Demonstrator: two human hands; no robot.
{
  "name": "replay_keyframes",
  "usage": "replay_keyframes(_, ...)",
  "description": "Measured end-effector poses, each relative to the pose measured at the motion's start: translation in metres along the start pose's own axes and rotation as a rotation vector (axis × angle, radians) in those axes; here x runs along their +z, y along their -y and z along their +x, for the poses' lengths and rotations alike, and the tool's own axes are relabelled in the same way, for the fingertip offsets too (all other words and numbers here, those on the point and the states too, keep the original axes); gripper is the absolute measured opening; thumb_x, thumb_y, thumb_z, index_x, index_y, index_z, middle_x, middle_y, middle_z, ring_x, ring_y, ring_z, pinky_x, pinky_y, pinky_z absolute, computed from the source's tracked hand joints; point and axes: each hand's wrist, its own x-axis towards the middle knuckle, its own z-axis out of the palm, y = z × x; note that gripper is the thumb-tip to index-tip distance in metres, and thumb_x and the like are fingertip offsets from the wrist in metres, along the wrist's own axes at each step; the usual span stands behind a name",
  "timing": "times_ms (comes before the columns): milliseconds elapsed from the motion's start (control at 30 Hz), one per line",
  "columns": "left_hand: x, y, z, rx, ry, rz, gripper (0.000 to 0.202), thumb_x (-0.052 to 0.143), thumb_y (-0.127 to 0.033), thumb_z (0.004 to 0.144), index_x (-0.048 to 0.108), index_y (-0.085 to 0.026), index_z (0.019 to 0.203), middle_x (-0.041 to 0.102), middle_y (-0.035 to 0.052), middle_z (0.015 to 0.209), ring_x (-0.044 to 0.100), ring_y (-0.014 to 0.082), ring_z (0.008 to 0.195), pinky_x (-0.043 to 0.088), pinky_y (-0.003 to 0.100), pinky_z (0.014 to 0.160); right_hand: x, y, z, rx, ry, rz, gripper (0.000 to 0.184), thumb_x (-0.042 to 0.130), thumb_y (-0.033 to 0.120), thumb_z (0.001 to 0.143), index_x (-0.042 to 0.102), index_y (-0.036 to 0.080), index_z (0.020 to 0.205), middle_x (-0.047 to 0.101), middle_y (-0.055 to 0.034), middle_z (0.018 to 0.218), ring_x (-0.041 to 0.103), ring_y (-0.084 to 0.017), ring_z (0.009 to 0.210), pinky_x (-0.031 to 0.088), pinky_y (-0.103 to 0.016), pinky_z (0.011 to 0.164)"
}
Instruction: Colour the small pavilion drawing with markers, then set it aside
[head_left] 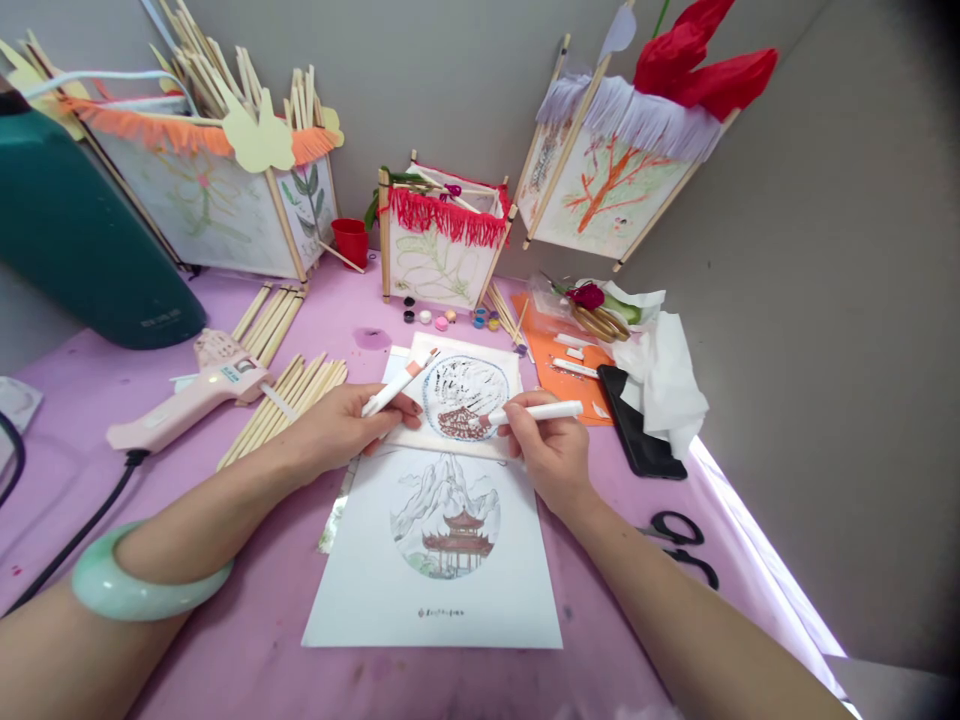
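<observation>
My right hand (549, 450) is closed around a white marker pen (551, 411), its tip at the brown pavilion in a round drawing on a white panel (501, 370). Between the fingers of my left hand (349, 425) is a second white pen (394, 388), pointing up and to the right with a brownish tip; that hand rests at the panel's left edge. Inside the drawing's blue circle are black strokes above the brown pavilion. Just below the panel lies a white sheet (360, 600) printed with a round picture of mountains and a pavilion.
A pink glue gun (187, 395) and wooden sticks (289, 400) lie left. Paper lanterns (442, 265) stand behind small paint pots (441, 323). On the right are an orange sheet (551, 345), a black phone (637, 430), crumpled tissue (667, 380) and black scissors (679, 530).
</observation>
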Motion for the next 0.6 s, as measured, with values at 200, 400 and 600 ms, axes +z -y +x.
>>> replay_keyframes(200, 0.0000, 0.0011, 0.0022, -0.004, -0.040, -0.019, 0.019, 0.055, -0.026, 0.073, 0.066, -0.017, 0.086, 0.056, -0.0025, 0.056, 0.039, 0.0067, 0.043, 0.028, 0.020, 0.041, -0.0028, 0.0001, 0.0041, 0.052, -0.064, 0.085, 0.018, 0.054, 0.036, 0.084, 0.054, 0.018, 0.081, 0.059, 0.0018, 0.062, 0.050, -0.008, 0.045, 0.039, -0.019, 0.041)
replay_keyframes(400, -0.0003, 0.0066, 0.0044, 0.021, -0.041, -0.059, 0.020, 0.056, -0.026, 0.072, 0.065, -0.018, 0.088, 0.068, 0.0030, 0.084, 0.040, 0.0050, 0.043, 0.030, 0.020, 0.041, -0.0025, 0.0009, 0.0038, 0.038, -0.041, 0.122, 0.016, 0.053, 0.034, 0.086, 0.055, 0.019, 0.083, 0.056, 0.0036, 0.060, 0.048, -0.007, 0.045, 0.039, -0.019, 0.041)
replay_keyframes(600, -0.0006, 0.0062, 0.0037, 0.013, -0.032, -0.041, 0.022, 0.055, -0.026, 0.074, 0.065, -0.016, 0.091, 0.068, 0.0036, 0.086, 0.039, 0.0046, 0.043, 0.029, 0.020, 0.041, -0.0022, 0.0001, 0.0043, -0.018, 0.014, 0.132, 0.015, 0.052, 0.032, 0.087, 0.056, 0.020, 0.095, 0.060, 0.0002, 0.076, 0.055, -0.009, 0.058, 0.045, -0.023, 0.054)
